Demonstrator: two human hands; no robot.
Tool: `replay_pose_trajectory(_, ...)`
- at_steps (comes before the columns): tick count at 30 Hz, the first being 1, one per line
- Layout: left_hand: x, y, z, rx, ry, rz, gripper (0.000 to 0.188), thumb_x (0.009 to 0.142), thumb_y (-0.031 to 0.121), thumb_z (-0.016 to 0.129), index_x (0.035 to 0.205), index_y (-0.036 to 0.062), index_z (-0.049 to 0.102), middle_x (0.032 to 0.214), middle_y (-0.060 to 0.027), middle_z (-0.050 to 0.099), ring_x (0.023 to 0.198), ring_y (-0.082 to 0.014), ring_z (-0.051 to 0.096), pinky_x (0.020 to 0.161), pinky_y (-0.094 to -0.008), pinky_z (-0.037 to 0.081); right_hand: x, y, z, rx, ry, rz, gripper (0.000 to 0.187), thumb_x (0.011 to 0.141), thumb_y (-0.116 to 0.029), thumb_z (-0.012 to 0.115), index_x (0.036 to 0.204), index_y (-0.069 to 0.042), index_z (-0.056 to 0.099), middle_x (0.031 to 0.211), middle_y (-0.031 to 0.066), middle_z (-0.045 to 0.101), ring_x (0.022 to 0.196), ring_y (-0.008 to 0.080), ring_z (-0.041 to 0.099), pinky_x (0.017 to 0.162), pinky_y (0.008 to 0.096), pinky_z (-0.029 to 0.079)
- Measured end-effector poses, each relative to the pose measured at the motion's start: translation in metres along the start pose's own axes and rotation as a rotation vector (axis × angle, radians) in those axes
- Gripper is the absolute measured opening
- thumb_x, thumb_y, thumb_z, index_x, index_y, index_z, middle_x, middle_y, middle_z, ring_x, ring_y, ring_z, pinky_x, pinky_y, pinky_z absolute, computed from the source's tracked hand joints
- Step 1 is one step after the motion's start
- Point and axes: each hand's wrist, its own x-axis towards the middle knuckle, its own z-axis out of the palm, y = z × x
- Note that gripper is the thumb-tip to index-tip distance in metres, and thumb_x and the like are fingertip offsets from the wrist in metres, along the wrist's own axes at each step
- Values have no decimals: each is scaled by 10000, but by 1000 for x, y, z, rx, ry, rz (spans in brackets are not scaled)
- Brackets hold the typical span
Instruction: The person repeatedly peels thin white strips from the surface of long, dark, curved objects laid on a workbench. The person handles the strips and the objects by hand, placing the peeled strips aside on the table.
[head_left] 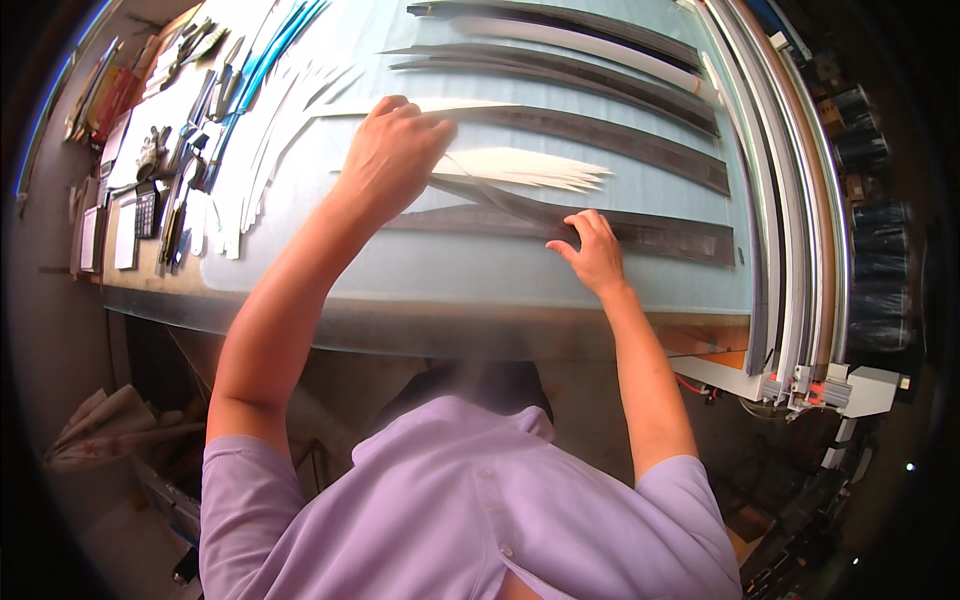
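My left hand [395,150] is raised over the table with its fingers closed. They pinch one end of a thin dark strip [505,203], which bends and twists down to the right. Lower on the right, my right hand [597,252] touches the near dark strips [680,235], its thumb and forefinger apart. Where the lifted strip meets those beneath it, I cannot tell them apart. Between my hands and the farther strips lies a fan of white pointed strips [530,168]. Another dark strip [620,145] lies just beyond.
Farther dark strips [560,70] and a white strip [560,40] lie across the pale tabletop [400,265]. Blue strips [275,50], tools and a calculator [147,212] crowd the left side. Long rails [790,200] with a white end housing [870,392] border the right.
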Motion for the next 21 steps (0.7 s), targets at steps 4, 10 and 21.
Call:
replay_pose_trajectory(4, 5, 11, 5, -37, -6, -29, 134, 883, 75, 702, 812, 63, 589, 750, -84, 719, 785, -264, 660, 933, -372, 466, -3, 4, 13, -43, -29, 48, 517, 801, -467, 815, 1093, -84, 626, 1089, 73, 601, 1039, 320, 573, 865, 448, 491)
replay_pose_trajectory(10, 10, 18, 6, 21, 8, 19, 148, 896, 93, 708, 834, 67, 576, 762, -84, 720, 765, -265, 665, 946, -385, 469, 2, -25, 26, -192, -45, 221, 721, 800, -634, 758, 1202, -60, 586, 1158, 105, 584, 1082, 345, 552, 933, 478, 459)
replay_pose_trajectory(21, 10, 11, -17, 3, 305, -24, 145, 898, 108, 754, 881, 96, 610, 800, -45, 732, 838, -229, 713, 1047, -450, 491, 7, -19, 23, -219, 544, 167, 421, 756, -52, 796, 1137, -82, 620, 1146, 116, 589, 1109, 352, 560, 954, 473, 451)
